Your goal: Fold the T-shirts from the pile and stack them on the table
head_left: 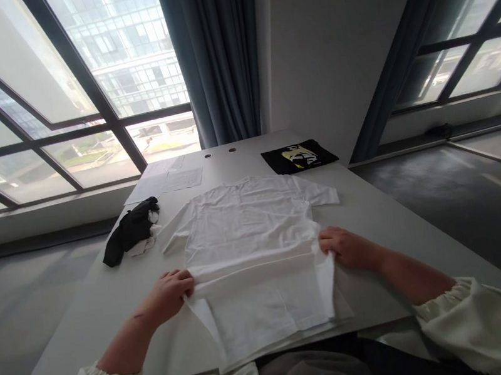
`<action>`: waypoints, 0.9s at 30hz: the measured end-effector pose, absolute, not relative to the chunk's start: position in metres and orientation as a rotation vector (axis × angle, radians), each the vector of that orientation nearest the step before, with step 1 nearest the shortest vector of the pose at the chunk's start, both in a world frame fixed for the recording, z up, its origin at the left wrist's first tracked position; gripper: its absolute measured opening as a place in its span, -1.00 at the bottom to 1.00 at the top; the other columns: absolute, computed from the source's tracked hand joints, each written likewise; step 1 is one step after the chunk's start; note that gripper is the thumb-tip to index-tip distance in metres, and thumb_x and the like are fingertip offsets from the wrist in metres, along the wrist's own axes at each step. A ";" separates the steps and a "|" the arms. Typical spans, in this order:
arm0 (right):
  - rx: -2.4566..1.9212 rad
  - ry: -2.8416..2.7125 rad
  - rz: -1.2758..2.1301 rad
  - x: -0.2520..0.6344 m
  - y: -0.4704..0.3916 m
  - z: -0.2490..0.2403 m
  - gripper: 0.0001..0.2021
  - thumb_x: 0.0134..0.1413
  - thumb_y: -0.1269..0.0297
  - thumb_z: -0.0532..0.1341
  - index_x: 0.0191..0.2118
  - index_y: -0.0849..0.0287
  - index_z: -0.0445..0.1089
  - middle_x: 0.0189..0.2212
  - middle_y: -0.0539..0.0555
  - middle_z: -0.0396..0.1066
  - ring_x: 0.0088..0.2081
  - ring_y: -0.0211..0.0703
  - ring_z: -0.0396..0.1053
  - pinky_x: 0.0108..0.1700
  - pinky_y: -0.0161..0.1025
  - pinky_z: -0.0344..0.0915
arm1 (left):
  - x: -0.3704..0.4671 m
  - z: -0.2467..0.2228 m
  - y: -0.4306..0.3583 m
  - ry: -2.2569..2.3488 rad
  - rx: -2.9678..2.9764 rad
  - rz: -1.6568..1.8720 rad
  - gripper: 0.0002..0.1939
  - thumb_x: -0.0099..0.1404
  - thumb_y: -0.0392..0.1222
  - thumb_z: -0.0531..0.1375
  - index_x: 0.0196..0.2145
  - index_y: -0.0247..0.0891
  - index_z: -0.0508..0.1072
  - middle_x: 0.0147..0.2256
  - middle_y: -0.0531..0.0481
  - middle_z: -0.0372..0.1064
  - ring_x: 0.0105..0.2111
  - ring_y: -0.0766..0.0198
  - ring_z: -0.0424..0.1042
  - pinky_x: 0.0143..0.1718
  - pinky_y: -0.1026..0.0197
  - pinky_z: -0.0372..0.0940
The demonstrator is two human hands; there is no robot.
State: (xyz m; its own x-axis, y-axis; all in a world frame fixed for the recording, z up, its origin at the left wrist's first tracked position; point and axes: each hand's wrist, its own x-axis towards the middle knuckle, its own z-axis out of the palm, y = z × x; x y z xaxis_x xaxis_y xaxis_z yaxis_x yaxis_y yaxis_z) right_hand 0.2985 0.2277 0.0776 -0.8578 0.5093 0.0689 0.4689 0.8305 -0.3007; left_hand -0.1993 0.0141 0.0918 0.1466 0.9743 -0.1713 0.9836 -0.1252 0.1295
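Note:
A white T-shirt (250, 219) lies spread on the white table, its collar toward the far side and both short sleeves out to the sides. Its lower part is lifted in a crosswise ridge between my hands, and the hem hangs near the table's front edge. My left hand (174, 291) is closed on the shirt's left side at about mid-body. On the opposite side, my right hand (338, 246) pinches the shirt's right edge at about the same height. The fingertips of both hands are partly hidden by the fabric.
On the table (380, 224), a crumpled black cloth (131, 231) lies at the left. Behind it are sheets of paper (180, 180). A folded black garment (300, 157) with a yellow and white print sits at the back right. Two small round holes are near the far edge.

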 end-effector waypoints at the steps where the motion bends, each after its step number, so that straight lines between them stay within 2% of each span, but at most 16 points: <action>1: -0.812 -2.857 0.445 0.313 0.228 0.077 -0.71 -0.12 0.57 0.09 -0.37 0.11 0.48 -0.24 0.16 0.48 -0.12 0.04 0.38 0.04 -0.06 0.30 | -0.206 0.089 0.007 1.944 2.178 -0.071 -0.62 0.09 -0.52 0.07 -0.36 -0.09 0.54 -0.13 0.00 0.54 -0.04 0.13 0.44 0.08 0.09 0.22; 4: -0.929 -2.876 0.542 0.349 0.229 0.072 -0.73 -0.02 0.56 0.09 -0.41 0.09 0.48 -0.22 0.16 0.51 -0.12 0.04 0.40 0.00 -0.08 0.31 | -0.219 0.081 -0.006 2.019 2.112 -0.099 -0.67 0.16 -0.48 0.09 -0.42 -0.09 0.55 -0.09 0.01 0.54 -0.04 0.12 0.44 0.04 0.08 0.24; 7: -0.999 -2.936 0.550 0.366 0.229 0.072 -0.71 -0.07 0.59 0.10 -0.46 0.09 0.50 -0.15 0.15 0.53 -0.09 0.04 0.43 0.05 -0.08 0.33 | -0.214 0.080 -0.009 2.088 2.125 -0.084 -0.71 0.22 -0.45 0.11 -0.46 -0.13 0.55 -0.08 -0.03 0.54 -0.05 0.07 0.45 0.00 0.05 0.25; 9: -1.024 -2.928 0.430 0.361 0.223 0.077 -0.70 -0.09 0.62 0.10 -0.45 0.10 0.52 -0.11 0.17 0.52 -0.04 0.05 0.44 0.10 -0.06 0.32 | -0.197 0.082 -0.009 2.094 2.187 0.026 -0.70 0.28 -0.45 0.09 -0.39 -0.15 0.56 -0.08 -0.07 0.53 -0.05 0.07 0.45 0.00 0.03 0.26; 11: -1.001 -2.887 0.331 0.346 0.209 0.082 -0.70 0.01 0.60 0.11 -0.35 0.12 0.54 -0.07 0.20 0.50 -0.01 0.06 0.44 0.11 -0.05 0.32 | -0.172 0.082 -0.009 1.982 2.283 0.158 -0.73 0.36 -0.39 0.09 -0.23 -0.14 0.56 -0.07 -0.07 0.52 -0.06 0.09 0.45 0.02 0.03 0.26; 13: -0.913 -2.908 0.378 0.325 0.188 0.085 -0.78 0.17 0.48 0.16 -0.23 0.11 0.55 -0.08 0.20 0.50 -0.03 0.04 0.45 0.07 -0.09 0.34 | -0.145 0.079 -0.013 1.711 2.376 0.185 -0.82 0.40 -0.21 0.20 -0.08 -0.08 0.54 -0.03 -0.05 0.50 -0.04 0.09 0.44 0.05 0.04 0.26; 14: -0.862 -2.962 0.453 0.315 0.176 0.084 -0.85 0.22 0.39 0.21 -0.20 0.09 0.54 -0.13 0.17 0.51 -0.09 0.02 0.47 0.01 -0.12 0.36 | -0.133 0.077 -0.015 1.584 2.397 0.165 -0.80 0.36 -0.10 0.28 -0.05 -0.06 0.52 -0.02 -0.03 0.49 -0.02 0.08 0.44 0.07 0.04 0.26; 15: -0.828 -3.026 0.521 0.306 0.165 0.081 -0.91 0.20 0.29 0.29 -0.20 0.08 0.53 -0.19 0.13 0.52 -0.13 0.02 0.48 -0.04 -0.13 0.36 | -0.123 0.073 -0.018 1.518 2.395 0.151 -0.71 0.31 -0.02 0.35 -0.04 -0.06 0.51 -0.02 -0.03 0.48 0.00 0.06 0.44 0.09 0.04 0.26; 16: -0.828 -3.064 0.553 0.298 0.155 0.077 -0.88 0.14 0.22 0.36 -0.21 0.09 0.52 -0.22 0.12 0.53 -0.15 0.02 0.48 -0.07 -0.14 0.35 | -0.115 0.069 -0.021 1.487 2.384 0.140 -0.67 0.27 0.03 0.39 -0.05 -0.06 0.50 -0.03 -0.02 0.48 0.01 0.05 0.44 0.09 0.05 0.26; 18: -0.869 -3.085 0.602 0.291 0.142 0.067 -0.81 0.07 0.18 0.40 -0.22 0.09 0.49 -0.22 0.10 0.54 -0.17 0.01 0.48 -0.12 -0.18 0.32 | -0.106 0.063 -0.026 1.499 2.349 0.132 -0.77 0.34 0.01 0.34 -0.12 -0.09 0.50 -0.08 -0.01 0.49 -0.02 0.08 0.45 0.06 0.08 0.26; 20: -0.893 -3.071 0.642 0.291 0.137 0.058 -0.90 0.16 0.23 0.31 -0.23 0.10 0.49 -0.24 0.09 0.55 -0.19 -0.04 0.48 -0.16 -0.22 0.28 | -0.103 0.060 -0.029 1.514 2.324 0.127 -0.88 0.47 -0.08 0.20 -0.20 -0.12 0.49 -0.13 0.00 0.50 -0.09 0.15 0.46 0.01 0.13 0.25; 23: -0.822 -3.118 0.647 0.296 0.135 0.053 -0.85 0.25 0.33 0.16 -0.29 0.11 0.48 -0.31 0.09 0.55 -0.26 -0.10 0.48 -0.21 -0.24 0.23 | -0.104 0.063 -0.031 1.480 2.289 0.116 -0.81 0.52 -0.12 0.12 -0.24 -0.13 0.49 -0.16 0.02 0.50 -0.14 0.20 0.46 -0.05 0.16 0.25; 27: -0.772 -3.235 0.580 0.296 0.126 0.062 -0.89 0.11 0.42 0.19 -0.34 0.13 0.47 -0.40 0.08 0.51 -0.37 -0.11 0.42 -0.29 -0.23 0.19 | -0.109 0.074 -0.028 1.334 2.216 0.143 -0.81 0.50 -0.09 0.15 -0.26 -0.12 0.51 -0.17 0.02 0.49 -0.17 0.22 0.46 -0.09 0.20 0.26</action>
State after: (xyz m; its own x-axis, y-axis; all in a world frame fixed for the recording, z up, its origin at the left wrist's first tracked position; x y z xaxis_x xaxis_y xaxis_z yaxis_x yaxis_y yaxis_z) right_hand 0.2956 0.1257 0.0616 -0.8696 0.3922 -0.2998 0.4720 0.8386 -0.2719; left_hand -0.1092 -0.0284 0.0742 0.5030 0.8448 -0.1822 0.7872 -0.3608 0.5002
